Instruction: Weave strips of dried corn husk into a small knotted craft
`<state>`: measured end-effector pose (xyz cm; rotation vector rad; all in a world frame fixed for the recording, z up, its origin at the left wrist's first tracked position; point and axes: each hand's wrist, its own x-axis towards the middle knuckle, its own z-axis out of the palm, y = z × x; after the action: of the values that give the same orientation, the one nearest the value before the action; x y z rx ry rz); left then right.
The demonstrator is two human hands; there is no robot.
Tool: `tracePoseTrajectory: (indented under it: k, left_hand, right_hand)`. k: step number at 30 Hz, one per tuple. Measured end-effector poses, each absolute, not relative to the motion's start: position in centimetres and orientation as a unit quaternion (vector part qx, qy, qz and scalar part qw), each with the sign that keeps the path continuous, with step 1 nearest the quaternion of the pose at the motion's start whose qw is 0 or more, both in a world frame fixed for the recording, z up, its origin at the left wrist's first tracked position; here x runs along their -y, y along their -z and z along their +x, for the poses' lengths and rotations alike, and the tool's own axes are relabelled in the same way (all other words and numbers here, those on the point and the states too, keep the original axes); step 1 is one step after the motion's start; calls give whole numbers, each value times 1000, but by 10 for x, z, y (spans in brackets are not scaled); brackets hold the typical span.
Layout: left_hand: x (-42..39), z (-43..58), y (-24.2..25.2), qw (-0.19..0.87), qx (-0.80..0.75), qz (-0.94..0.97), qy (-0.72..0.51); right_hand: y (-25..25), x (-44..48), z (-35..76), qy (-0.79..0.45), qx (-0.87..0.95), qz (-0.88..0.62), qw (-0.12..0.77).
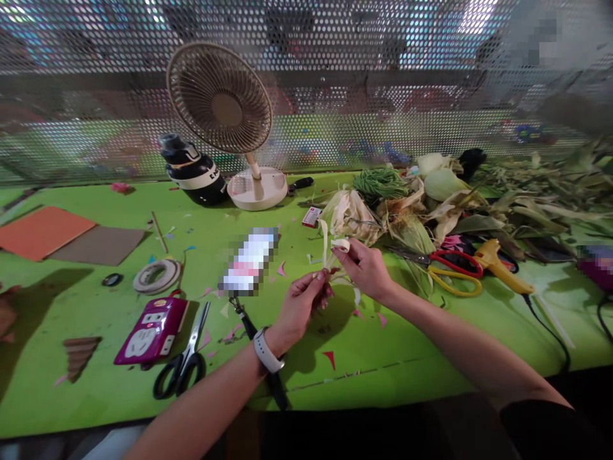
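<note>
Close together over the middle of the green table, both my hands work on pale strips of corn husk (325, 237). My left hand (306, 295), with a light wristband, pinches the lower ends of the strips between thumb and fingers. Between the thumb and forefinger of my right hand (368, 267) is a curled strip end (341, 245). Several strips fan upward and sideways from the pinch; their joined base is partly hidden by my fingers. Just behind lies a dried husk bundle (353, 214), beside a coil of green cord (380, 184).
Corn husks (445, 185) heap at the back right. Red-and-yellow scissors (454, 271) and a yellow glue gun (502, 265) lie right. On the left are black scissors (186, 361), a purple power strip (153, 329), tape (157, 276) and a phone (251, 262). A fan (257, 188) and bottle (196, 176) stand behind.
</note>
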<state>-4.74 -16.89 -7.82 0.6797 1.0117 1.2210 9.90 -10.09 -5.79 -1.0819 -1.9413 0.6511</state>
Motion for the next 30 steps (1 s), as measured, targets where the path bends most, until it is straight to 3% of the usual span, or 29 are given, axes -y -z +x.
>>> tracePoseTrajectory:
  k: [4,13,18,22,30]
  left_hand:
    - [165,-47,80,636,-459,324,-528]
    - [167,-45,79,620,-459,372,-516]
    - [158,-48,77,601,-457,364,-545]
    - [153,-47,73,592,-464,375,-542]
    - [152,-37,55,592,-458,417,-516]
  right_hand:
    - [61,95,98,-285,748,-444,402]
    - [52,92,94,-541,617,-407,401]
    - [47,85,99,-654,577,-355,338]
    - [41,81,102,-636,611,-339,328]
    - [46,85,107,-553,644,-352,393]
